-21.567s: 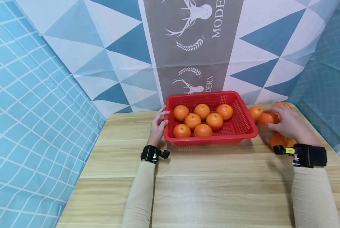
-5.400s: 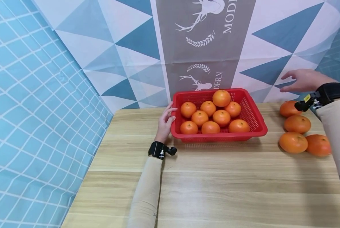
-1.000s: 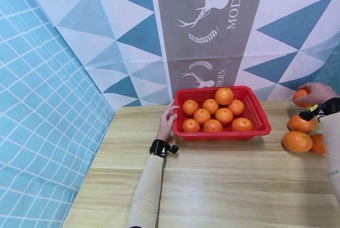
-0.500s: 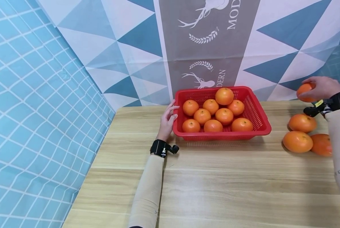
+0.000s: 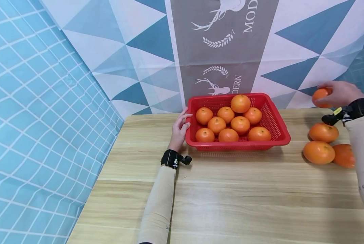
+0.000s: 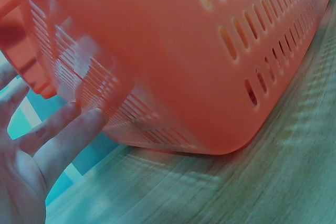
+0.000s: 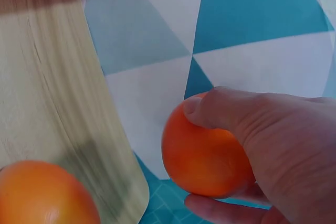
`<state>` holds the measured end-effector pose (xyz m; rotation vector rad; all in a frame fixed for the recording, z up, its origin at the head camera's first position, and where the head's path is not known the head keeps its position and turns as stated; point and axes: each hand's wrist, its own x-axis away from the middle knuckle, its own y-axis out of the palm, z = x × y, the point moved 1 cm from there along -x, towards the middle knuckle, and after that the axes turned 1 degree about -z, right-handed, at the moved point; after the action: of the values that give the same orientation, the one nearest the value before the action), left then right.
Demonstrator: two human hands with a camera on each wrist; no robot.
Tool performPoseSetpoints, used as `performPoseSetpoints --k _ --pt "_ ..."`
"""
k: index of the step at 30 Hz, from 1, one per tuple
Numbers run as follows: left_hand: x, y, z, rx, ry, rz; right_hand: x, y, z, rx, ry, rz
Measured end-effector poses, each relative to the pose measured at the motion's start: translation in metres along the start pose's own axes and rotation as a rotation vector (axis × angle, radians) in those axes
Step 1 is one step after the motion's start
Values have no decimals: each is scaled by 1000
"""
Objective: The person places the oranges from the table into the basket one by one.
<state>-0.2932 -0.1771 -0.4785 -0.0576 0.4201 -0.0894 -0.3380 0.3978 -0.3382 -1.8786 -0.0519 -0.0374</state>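
Right hand [image 5: 340,93] raised above the worktop's far right corner, fingers and thumb curled round one orange [image 5: 320,96]; the wrist view shows the held orange [image 7: 205,153] wrapped from above, thumb beneath. Left hand [image 5: 179,130] released, straight fingers resting against the left wall of the red basket [image 5: 279,130], holding nothing; the wrist view shows fingertips [image 6: 79,124] touching the slotted wall [image 6: 184,51].

Basket sits at the worktop's [image 5: 230,189] far edge, near the middle, loaded with nine oranges; one top orange [image 5: 240,103] rides on the others near the back wall. Three loose oranges [image 5: 319,152] lie clustered along the right edge, touching or nearly so.

Risks, as judged: the stacked fruit looks poorly seated, so another orange dropped onto the pile could roll it over the rim. The right forearm hangs just over the loose cluster; a low sweep could nudge one off the right edge. The grip covers only the orange's upper side, so it might slip.
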Motion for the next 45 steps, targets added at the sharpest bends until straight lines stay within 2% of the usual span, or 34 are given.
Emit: performPoseSetpoints --k 6,12,14,19,24,32,38,45 --pt "-1 0 -2 -2 5 0 -3 -3 -17 -24 -69 -22" --pt "0 0 -2 2 -1 -1 7 -2 -39 -172 -55 -128" --pt "0 0 -1 5 -3 1 5 -3 -45 -149 -87 -114" --pt "0 0 -2 10 -6 -1 -9 -6 -60 -14 -173 -40" --pt "-1 0 -2 2 -7 -1 -14 -7 -71 -6 -205 -73" --pt "-1 0 -2 10 -11 -2 -15 -4 -92 44 -286 -19" --pt "-1 0 -2 12 -5 0 -15 -2 -109 68 -329 -9" --pt "-1 0 -3 20 -6 -3 -11 0 -128 99 -349 -52"
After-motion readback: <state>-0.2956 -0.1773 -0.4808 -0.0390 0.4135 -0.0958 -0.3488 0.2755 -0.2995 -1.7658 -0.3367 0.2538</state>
